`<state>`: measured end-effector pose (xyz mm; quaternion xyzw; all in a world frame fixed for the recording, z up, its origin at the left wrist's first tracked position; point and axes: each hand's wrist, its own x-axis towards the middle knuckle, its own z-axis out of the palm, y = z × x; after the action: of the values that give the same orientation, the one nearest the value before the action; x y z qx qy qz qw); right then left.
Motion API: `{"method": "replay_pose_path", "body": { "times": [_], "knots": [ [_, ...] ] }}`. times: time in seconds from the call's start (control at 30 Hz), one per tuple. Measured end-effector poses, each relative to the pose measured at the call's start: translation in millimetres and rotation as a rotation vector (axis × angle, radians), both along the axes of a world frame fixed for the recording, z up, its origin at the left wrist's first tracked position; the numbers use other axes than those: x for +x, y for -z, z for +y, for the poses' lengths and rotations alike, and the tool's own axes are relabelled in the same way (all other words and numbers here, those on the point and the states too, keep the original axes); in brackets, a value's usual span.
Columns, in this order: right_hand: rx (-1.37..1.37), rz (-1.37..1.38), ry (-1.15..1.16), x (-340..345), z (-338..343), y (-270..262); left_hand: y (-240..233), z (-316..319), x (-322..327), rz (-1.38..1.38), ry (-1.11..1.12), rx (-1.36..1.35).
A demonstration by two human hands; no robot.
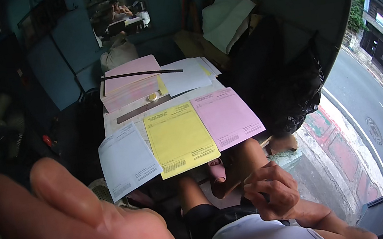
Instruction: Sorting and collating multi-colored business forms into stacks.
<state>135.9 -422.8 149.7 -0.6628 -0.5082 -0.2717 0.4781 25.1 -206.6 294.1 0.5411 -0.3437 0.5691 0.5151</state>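
Note:
My left hand [125, 223] is raised very close to the camera at the lower left, fingers bent and spread, with nothing seen in it. Above my lap, my right hand [276, 190] is loosely curled, its fingers slightly apart and no object visible between them. Three printed forms lie side by side along the table's near edge: a white sheet [129, 163], a yellow sheet [181, 139] and a pink sheet [228, 117]. Their lower ends overhang the edge. Behind them are a flat metal ruler [137, 111] and a small round yellowish object [152, 97].
A thick paper stack [131, 95] carries a thin black strip [141, 74] at the table's back. White sheets [185, 77] lie beside it. Black plastic bags [296, 91] stand right of the table [110, 119], a fan [1, 127] at left. A street [360, 92] runs outside.

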Motion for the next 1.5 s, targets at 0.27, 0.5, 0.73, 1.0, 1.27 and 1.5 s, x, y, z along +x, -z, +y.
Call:
{"method": "replay_pose_path", "body": {
  "times": [0.27,0.5,0.73,1.0,1.27,1.5],
  "knots": [
    [0.126,-0.088,-0.029,3.4,-51.8,2.6,-29.0,-32.8,52.3,-0.159,-0.237,0.031],
    [-0.108,0.152,0.113,-21.2,-95.2,38.2,-44.4,-72.5,112.6,-0.287,-0.530,-0.232],
    [-0.282,0.044,0.347,32.2,-182.8,57.4,-56.0,-178.6,152.8,-0.108,-0.158,-0.044],
    [-0.379,0.035,0.628,134.6,-306.0,106.6,-46.4,-340.6,246.9,-0.142,0.123,-0.145],
    [-0.499,-0.036,0.647,215.7,-366.9,123.8,-47.9,-417.2,267.9,-0.204,0.130,-0.279],
    [-0.492,0.163,0.175,133.9,-179.7,211.5,-36.2,-338.1,251.6,0.023,-0.222,-0.050]
  ]
}}
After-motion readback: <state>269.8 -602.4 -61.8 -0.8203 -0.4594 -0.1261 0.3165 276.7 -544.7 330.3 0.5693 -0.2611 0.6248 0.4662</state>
